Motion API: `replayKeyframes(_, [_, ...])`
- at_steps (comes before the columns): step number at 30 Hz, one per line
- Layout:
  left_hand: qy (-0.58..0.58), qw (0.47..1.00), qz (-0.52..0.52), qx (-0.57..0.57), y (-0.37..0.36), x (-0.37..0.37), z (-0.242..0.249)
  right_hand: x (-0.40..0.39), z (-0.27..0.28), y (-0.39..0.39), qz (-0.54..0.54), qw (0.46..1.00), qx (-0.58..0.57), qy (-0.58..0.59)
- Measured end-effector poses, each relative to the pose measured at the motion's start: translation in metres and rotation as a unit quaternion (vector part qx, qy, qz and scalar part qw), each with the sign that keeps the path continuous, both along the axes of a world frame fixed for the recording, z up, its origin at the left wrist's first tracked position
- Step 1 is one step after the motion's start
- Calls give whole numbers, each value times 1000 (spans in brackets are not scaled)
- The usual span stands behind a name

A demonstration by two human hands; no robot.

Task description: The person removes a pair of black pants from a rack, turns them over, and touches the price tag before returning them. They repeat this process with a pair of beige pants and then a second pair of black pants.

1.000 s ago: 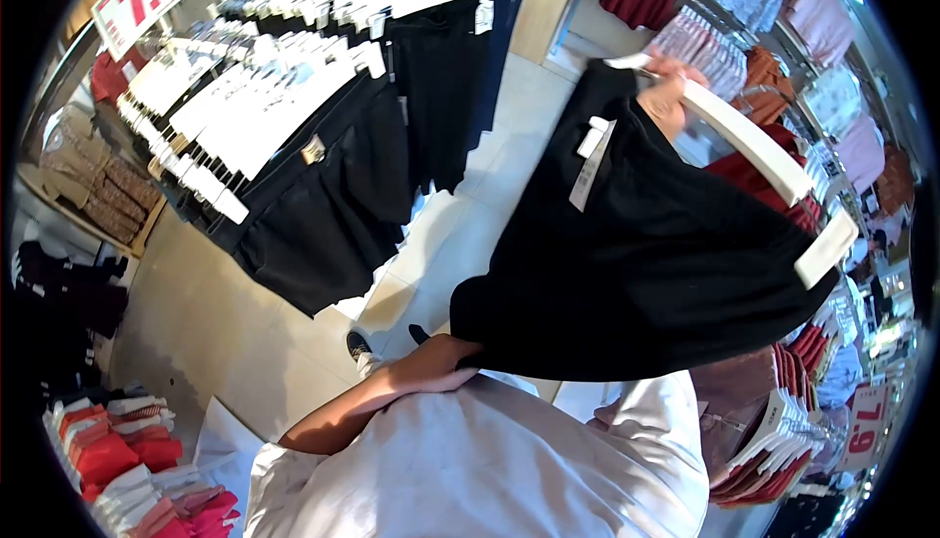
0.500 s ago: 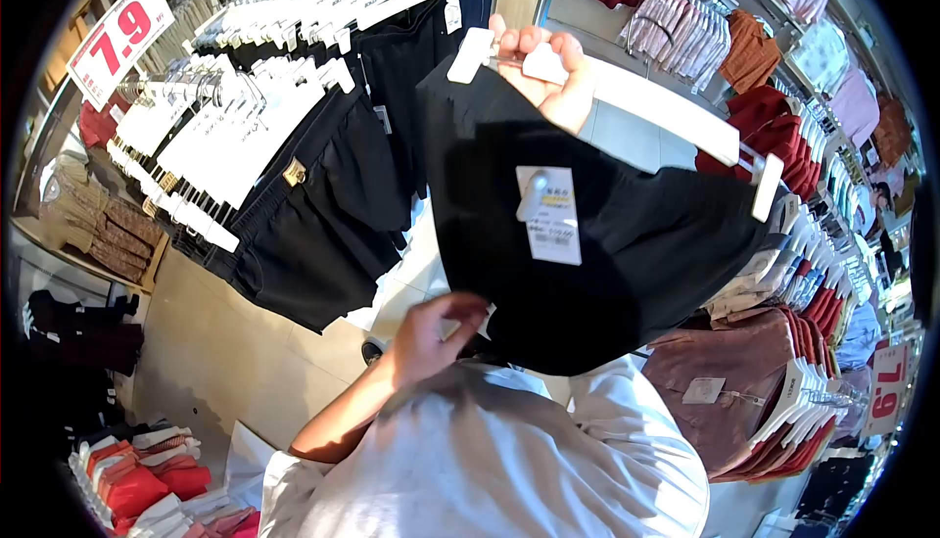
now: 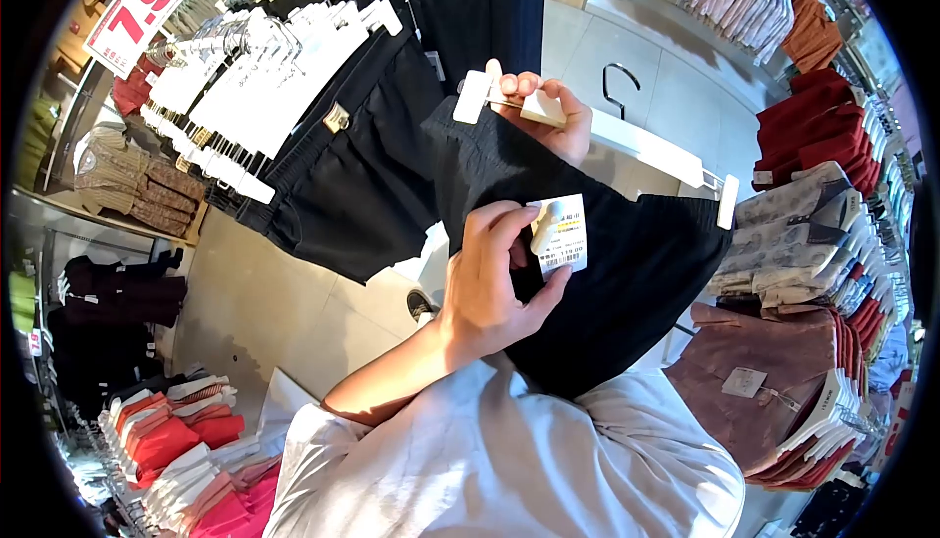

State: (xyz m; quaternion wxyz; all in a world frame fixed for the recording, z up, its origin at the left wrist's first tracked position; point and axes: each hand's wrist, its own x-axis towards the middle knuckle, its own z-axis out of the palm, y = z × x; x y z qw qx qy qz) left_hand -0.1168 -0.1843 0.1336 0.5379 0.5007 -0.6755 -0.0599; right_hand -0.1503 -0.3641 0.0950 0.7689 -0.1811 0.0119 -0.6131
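Note:
A black garment point(image 3: 627, 283) hangs by its waistband from a white clip hanger point(image 3: 651, 143), in front of my white-sleeved torso. Near the hanger's left end, my right hand point(image 3: 548, 112) has its fingers closed around the bar; its wrist and forearm are hidden behind the garment. My left hand point(image 3: 499, 269) reaches up from the lower left and pinches a white price tag point(image 3: 563, 234) between thumb and fingers, against the front of the garment. The tag carries a barcode and a yellow strip.
On the left, a rack of black shorts point(image 3: 352, 176) hangs on white hangers below a red-and-white 7.9 sign point(image 3: 142, 11). Brownish-pink garments point(image 3: 749, 372) hang at the right, with red garments point(image 3: 813, 127) above. Folded red and pink clothes point(image 3: 186, 435) sit lower left. A shoe shows on the floor.
My left hand has risen from below the garment and taken hold of the tag. The hanger's hook has come into sight, and the garment has shifted slightly left and down at its right end.

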Motion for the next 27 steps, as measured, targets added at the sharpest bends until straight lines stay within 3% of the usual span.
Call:
replayKeyframes(2, [1, 1000, -11, -5, 0, 5, -3, -2, 4, 6, 3, 999, 29, 27])
replayKeyframes(4, [2, 1000, -21, -8, 1, 13, -7, -1, -7, 0, 27, 998, -12, 52])
replayKeyframes(6, [14, 999, -47, 7, 0, 21, -13, 6, -6, 4, 4, 998, 42, 41])
replayKeyframes(11, [273, 948, -95, 132, 9, 24, -7, 25, 18, 22, -10, 990, 137, -37])
replayKeyframes(12, [274, 948, -92, 131, 10, 25, -3, 28, 17, 21, -19, 993, 112, -44])
replayKeyframes(14, [401, 883, -125, 212, 13, 27, 1, 35, 9, 16, -26, 995, 89, -49])
replayKeyframes(17, [408, 874, -150, 218, 13, 30, -4, 33, -5, 7, -10, 996, 9, -92])
replayKeyframes(19, [457, 848, -182, 195, 14, 30, -14, 27, -6, 6, -12, 999, -48, -18])
replayKeyframes(20, [452, 856, -165, 189, 15, 29, -14, 20, -20, -11, 3, 990, -134, 38])
replayKeyframes(21, [508, 814, -186, 210, 15, 27, -21, 9, -29, -21, 25, 978, -186, 86])
replayKeyframes(22, [563, 769, -204, 223, 16, 27, -29, 10, -43, -35, 55, 959, -277, 26])
replayKeyframes(23, [544, 788, -196, 212, 20, 28, -31, 20, -40, -42, 127, 924, -348, -100])
replayKeyframes(24, [526, 805, -186, 202, 26, 32, -32, 30, -26, -35, 56, 908, -408, -77])
replayKeyframes(25, [508, 818, -179, 200, 32, 41, -23, 26, -27, -29, 46, 916, -397, -35])
replayKeyframes(26, [547, 791, -199, 189, 37, 46, -32, 24, -23, -31, 80, 897, -434, -10])
replayKeyframes(27, [568, 769, -206, 208, 48, 59, -32, 11, -18, -31, 117, 907, -391, 105])
